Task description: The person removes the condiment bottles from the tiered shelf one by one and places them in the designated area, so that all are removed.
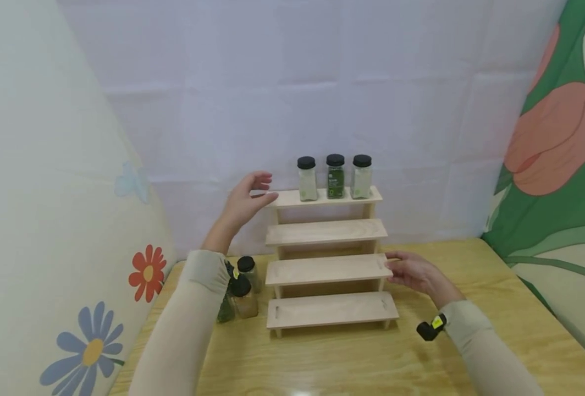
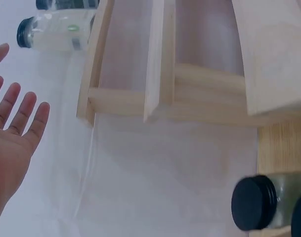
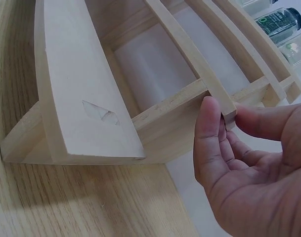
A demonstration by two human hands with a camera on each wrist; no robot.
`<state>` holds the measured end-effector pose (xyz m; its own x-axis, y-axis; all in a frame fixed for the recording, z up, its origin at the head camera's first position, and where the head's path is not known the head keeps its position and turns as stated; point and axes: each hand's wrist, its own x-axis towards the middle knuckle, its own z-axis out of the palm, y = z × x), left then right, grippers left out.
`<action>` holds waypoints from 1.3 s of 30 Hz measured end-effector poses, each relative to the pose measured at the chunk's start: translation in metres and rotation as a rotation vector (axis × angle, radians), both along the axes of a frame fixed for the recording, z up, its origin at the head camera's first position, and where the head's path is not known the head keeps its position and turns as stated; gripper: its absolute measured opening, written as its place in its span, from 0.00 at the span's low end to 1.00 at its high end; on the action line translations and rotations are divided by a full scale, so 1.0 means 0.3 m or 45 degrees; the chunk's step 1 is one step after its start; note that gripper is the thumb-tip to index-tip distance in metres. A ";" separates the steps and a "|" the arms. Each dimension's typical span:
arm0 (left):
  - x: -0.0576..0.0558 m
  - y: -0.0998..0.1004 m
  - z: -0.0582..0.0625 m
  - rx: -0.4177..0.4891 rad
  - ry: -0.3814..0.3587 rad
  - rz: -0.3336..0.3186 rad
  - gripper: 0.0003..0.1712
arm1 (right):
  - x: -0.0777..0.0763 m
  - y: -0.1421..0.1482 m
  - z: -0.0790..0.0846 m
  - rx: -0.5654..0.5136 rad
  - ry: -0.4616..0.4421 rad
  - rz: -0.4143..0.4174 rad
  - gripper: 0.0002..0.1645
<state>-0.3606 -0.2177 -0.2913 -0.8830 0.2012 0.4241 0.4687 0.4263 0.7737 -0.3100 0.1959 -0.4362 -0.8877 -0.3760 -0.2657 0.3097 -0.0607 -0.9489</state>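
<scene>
- While the right hand [image 1: 413, 272] pinches the right end of the second shelf from the bottom between thumb and fingers, the left hand [image 1: 245, 201] is raised near the left end of the top shelf, its fingers apart and holding nothing; the left wrist view shows it clear of the wood.
- The four-step wooden rack [image 1: 329, 269] stands upright on the wood-grained table [image 1: 322, 363], between the two hands.
- Three black-lidded jars stand in a row on the top shelf: a pale jar [image 1: 308, 184], a dark green jar [image 1: 336, 181] in the middle, and a second pale jar [image 1: 361, 181] near the right end.
- On the table left of the rack, a brownish jar [image 1: 246, 307] stands in front of a rear jar [image 1: 247, 265]; a greenish jar [image 1: 225, 312] beside them is partly hidden by the left sleeve [image 1: 188, 319].
- Behind everything hangs a white cloth [image 1: 272, 82], with flower-patterned panels at both sides.
</scene>
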 end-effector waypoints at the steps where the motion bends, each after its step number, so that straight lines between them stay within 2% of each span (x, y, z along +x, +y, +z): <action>1: -0.011 0.015 0.005 0.010 0.008 0.002 0.32 | -0.002 -0.001 0.000 -0.003 0.002 0.000 0.36; 8: -0.067 0.117 0.025 0.113 0.049 0.000 0.32 | -0.004 -0.005 -0.002 0.005 0.030 -0.003 0.33; 9: -0.059 0.133 0.037 0.121 0.037 0.004 0.32 | -0.005 -0.005 -0.003 0.005 0.027 -0.005 0.33; 14: -0.086 0.178 0.050 0.155 -0.012 0.012 0.34 | -0.005 -0.005 -0.005 0.003 0.022 -0.011 0.33; 16: -0.112 0.189 0.040 0.169 -0.010 0.017 0.35 | -0.007 -0.006 -0.005 0.004 0.019 -0.011 0.33; 21: -0.141 0.226 0.028 0.192 -0.037 0.034 0.36 | -0.013 -0.006 -0.007 0.015 0.001 -0.024 0.33; 33: -0.155 0.277 0.002 0.203 -0.143 0.061 0.40 | -0.010 -0.004 -0.011 0.037 0.001 -0.034 0.32; 39: -0.161 0.286 0.004 0.228 -0.166 0.120 0.40 | -0.014 -0.001 -0.004 0.041 0.035 -0.009 0.31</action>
<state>-0.4087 -0.1320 -0.2901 -0.9440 0.0477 0.3266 0.3245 0.3141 0.8922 -0.3141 0.1956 -0.4372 -0.8973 -0.3616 -0.2533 0.2835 -0.0321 -0.9584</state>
